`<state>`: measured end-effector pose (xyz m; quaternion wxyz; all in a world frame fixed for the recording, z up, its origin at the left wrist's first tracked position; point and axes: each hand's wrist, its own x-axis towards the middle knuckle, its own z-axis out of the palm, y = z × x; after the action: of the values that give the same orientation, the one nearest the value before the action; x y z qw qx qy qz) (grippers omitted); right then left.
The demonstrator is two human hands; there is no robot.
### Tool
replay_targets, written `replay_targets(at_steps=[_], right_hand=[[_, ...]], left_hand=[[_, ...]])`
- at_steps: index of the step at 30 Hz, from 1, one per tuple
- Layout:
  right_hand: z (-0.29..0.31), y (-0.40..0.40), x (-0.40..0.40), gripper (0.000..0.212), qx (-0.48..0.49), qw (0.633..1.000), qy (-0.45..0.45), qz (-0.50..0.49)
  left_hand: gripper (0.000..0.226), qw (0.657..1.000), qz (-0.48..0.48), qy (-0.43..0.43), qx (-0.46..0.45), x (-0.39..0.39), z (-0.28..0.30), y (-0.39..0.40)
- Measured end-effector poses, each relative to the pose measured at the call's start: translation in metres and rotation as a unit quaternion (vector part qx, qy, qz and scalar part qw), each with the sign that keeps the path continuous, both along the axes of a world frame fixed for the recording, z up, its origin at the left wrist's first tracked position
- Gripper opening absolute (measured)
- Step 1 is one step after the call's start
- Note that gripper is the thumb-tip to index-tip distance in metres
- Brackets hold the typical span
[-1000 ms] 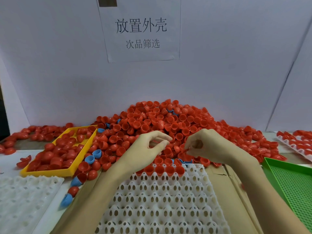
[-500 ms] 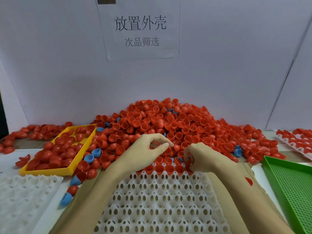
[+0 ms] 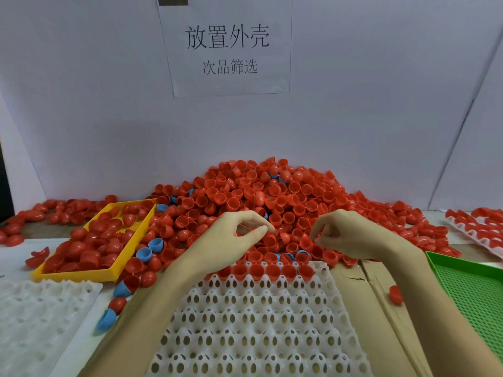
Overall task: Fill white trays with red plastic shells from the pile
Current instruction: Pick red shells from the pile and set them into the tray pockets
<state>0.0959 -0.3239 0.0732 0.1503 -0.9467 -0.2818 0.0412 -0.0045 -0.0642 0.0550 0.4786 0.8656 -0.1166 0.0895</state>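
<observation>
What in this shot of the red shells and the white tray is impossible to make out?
- Head view: whether the left hand holds a shell; its curled fingers hide it.
- Same for the right hand.
- White tray: near edge cut off by the frame; left forearm covers its left side.
- Green tray: cut off at the right edge.

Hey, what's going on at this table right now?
A person is filling a white tray with red shells from a big pile against the back wall. Only the tray's far row holds shells so far. Both hands sit at the pile's near edge: the left hand and right hand have fingers curled as if picking, but whether either holds a shell is unclear. A yellow tray of shells sits left, a green tray right.
</observation>
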Motion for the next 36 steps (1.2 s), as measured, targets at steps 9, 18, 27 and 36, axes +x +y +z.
replay_targets(at_steps=[9, 18, 27, 36], right_hand=[[-0.053, 0.008, 0.023, 0.040, 0.079, 0.982, -0.147, -0.083], [-0.056, 0.005, 0.026, 0.019, 0.152, 0.961, -0.201, -0.115], [-0.003, 0.026, -0.009, 0.016, 0.254, 0.948, -0.192, 0.007], [0.018, 0.042, -0.037, 0.014, 0.238, 0.958, -0.145, 0.072]], left_hand=[[0.018, 1.000, 0.006, 0.003, 0.002, 0.000, 0.001, -0.001], [0.017, 1.000, 0.008, 0.000, 0.025, 0.000, -0.001, -0.002], [0.046, 0.998, 0.047, -0.035, -0.003, 0.000, -0.006, -0.013], [0.025, 0.988, 0.053, -0.077, -0.126, -0.002, 0.001, -0.022]])
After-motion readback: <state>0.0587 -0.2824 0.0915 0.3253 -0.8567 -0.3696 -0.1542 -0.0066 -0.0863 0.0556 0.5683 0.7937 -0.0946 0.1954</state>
